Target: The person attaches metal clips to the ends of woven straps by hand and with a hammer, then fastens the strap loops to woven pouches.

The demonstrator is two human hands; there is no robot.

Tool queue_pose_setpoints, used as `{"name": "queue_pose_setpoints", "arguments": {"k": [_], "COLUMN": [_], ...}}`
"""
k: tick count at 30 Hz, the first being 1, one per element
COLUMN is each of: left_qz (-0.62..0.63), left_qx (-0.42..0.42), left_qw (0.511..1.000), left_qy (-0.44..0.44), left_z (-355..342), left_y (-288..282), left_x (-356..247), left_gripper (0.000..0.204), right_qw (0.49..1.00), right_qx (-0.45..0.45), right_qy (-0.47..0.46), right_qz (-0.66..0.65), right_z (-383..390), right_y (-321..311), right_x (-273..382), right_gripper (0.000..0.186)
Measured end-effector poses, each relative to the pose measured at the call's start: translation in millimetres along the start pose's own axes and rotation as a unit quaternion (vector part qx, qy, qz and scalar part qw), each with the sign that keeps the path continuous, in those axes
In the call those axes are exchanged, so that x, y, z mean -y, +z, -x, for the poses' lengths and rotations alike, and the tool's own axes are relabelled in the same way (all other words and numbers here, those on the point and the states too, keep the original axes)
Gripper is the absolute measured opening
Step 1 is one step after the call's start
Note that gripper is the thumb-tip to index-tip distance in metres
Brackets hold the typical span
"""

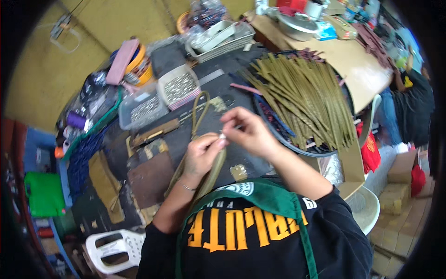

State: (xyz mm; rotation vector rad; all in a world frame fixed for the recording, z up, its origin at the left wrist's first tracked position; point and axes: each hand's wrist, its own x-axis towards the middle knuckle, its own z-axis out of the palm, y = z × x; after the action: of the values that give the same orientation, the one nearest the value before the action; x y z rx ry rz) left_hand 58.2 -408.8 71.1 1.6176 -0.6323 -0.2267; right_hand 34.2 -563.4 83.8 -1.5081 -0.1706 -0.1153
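Observation:
My left hand (200,156) is closed on an olive-green strap (214,169). A narrow loop of the strap (200,111) sticks up beyond the hand, and its wider lengths hang back toward my apron. My right hand (253,132) is curled beside the left, thumb and fingertips brought together. A small shiny piece (222,136) shows where the fingertips of both hands meet; it is too small and blurred to name. Beyond my hands stand two plastic tubs of small metal parts, one white (199,84) and one clear (124,122).
A round black tub (349,100) heaped with olive strips (302,97) stands to the right. On the dark worktable lie a brown leather piece (151,179) and a wooden-handled tool (155,133). A yellow bucket (141,69) stands far left; another person (411,107) is at the far right.

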Motion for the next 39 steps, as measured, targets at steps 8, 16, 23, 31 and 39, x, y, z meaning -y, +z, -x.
{"name": "queue_pose_setpoints", "arguments": {"k": [8, 16, 23, 31, 39], "left_qz": [0.013, 0.024, -0.119, -0.135, -0.129], "left_qx": [-0.043, -0.030, -0.006, -0.016, -0.012], "left_qw": [0.999, 0.999, 0.985, 0.980, 0.980], "left_qy": [0.017, 0.015, 0.125, 0.148, 0.153], "left_z": [0, 8, 10, 16, 12], "left_y": [5, -1, -2, -3, -3], "left_x": [4, 5, -16, -19, -12], "left_gripper": [0.013, 0.011, 0.007, 0.007, 0.006], "right_qw": [0.694, 0.679, 0.657, 0.640, 0.733], "right_qx": [-0.212, -0.204, -0.173, -0.200, -0.288], "right_qy": [0.075, 0.087, 0.078, 0.071, 0.023], "right_qz": [0.683, 0.700, 0.729, 0.739, 0.616], "right_z": [45, 57, 61, 64, 57], "right_y": [-165, -171, -161, -163, -170], "right_x": [-64, -67, -62, -70, -51], "right_gripper": [0.017, 0.012, 0.012, 0.011, 0.011]}}
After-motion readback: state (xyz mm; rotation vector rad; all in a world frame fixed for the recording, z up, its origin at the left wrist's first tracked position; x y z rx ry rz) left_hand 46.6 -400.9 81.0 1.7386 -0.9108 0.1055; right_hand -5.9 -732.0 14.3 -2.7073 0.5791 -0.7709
